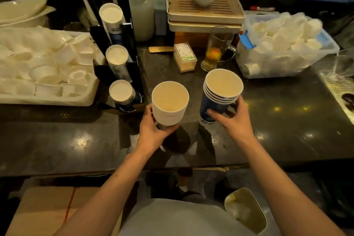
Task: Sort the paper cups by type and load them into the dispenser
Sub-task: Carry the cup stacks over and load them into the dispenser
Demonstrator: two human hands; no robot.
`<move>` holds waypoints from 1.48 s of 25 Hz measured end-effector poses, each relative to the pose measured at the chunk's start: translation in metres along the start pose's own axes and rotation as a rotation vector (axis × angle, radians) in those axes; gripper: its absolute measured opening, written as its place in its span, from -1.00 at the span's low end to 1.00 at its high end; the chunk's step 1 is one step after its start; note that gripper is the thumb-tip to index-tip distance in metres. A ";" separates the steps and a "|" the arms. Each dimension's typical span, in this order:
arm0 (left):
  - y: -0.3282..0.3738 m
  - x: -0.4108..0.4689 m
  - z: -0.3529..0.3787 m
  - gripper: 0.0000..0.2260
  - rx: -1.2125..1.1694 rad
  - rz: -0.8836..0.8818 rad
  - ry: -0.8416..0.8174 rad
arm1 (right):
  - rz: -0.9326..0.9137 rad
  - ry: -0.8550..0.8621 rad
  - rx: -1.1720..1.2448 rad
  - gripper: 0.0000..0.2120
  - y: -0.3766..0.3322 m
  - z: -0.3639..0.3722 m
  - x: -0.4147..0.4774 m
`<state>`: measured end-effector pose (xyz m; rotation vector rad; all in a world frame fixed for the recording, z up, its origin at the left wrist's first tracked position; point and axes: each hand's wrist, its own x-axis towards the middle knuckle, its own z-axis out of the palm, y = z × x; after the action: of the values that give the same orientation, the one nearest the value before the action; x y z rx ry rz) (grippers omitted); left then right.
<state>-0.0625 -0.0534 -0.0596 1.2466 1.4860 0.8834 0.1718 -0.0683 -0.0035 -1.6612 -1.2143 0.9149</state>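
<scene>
Left hand (153,130) clasps the white cup stack (169,105); right hand (232,119) clasps the blue cup stack (218,97). Types held apart, near the dispenser (132,44) at far left, for separate loading.

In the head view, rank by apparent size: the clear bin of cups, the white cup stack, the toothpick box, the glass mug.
1. Clear bin
2. White cup stack, though nearness to the camera enlarges it
3. Glass mug
4. Toothpick box
</scene>
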 end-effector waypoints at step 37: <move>0.115 -0.019 -0.152 -0.22 0.003 0.382 0.172 | -0.333 -0.934 0.106 -0.37 -0.182 0.108 0.058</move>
<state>-0.1772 -0.0397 0.0931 1.5171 1.4022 1.2663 0.0286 0.0394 0.1225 -0.8732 -1.9245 1.5673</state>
